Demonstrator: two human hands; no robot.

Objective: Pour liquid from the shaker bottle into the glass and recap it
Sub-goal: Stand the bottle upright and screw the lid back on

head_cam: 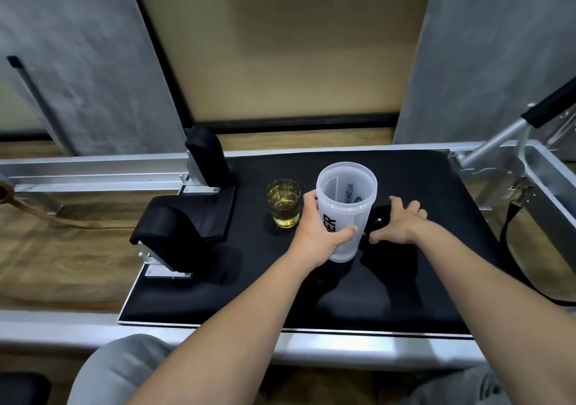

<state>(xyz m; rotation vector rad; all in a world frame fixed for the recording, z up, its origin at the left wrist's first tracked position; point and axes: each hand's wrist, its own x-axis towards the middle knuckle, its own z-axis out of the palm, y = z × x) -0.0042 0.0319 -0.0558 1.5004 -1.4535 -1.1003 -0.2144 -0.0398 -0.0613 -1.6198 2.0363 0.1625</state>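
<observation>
Shaker bottle (346, 208) stood upright and uncapped near the middle of the black padded tabletop (311, 295), its translucent body looking empty, with black lettering partly covered on the side facing the camera. Left hand (321, 230) wrapped the bottle's lower half from the left: the thumb lay across the front over the lettering, and the other fingers curled around the far side, so this grip was pressed firmly around the bottle. Just left of the bottle, close to the left hand's knuckles but apart from them, sat the glass (284, 203), a short clear tumbler holding pale yellow liquid to roughly half its height.

Right hand (400, 222) was just to the right of the bottle, palm down, fingers spread over the black lid (378, 219), a dark rounded shape lying on the tabletop. The thumb reached toward the lid's near edge and the fingertips fanned beyond it; against the dark surface I could not tell whether this grip actually touched the lid, but it was plainly spread and not closed on anything.

Black padded blocks (184, 233) sat at the left end of the tabletop, and a metal frame (514, 161) ran along the far and right edges. Grey trouser knees (118, 370) showed at the bottom.
</observation>
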